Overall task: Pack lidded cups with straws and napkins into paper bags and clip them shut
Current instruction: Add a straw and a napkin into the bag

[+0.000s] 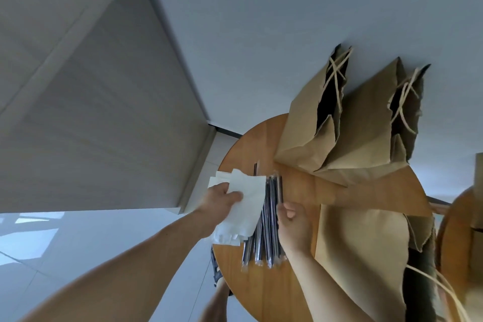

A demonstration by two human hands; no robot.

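White napkins (248, 204) are sitting pinched between the thumb and fingers of the left hand (222, 198), over the left edge of the round wooden surface (261, 290). Black straws (264, 232) in clear wrappers are lying bundled just beside them, partly under the napkins. The right hand (292, 219) is curling its fingers around the rightmost straw (281, 188). Two brown paper bags (308, 125) are standing open farther back, and a third bag (360, 243) is lying flat at the right.

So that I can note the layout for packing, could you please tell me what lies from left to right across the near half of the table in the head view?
Left hand → napkins it grips → wrapped straws → right hand → flat paper bag.
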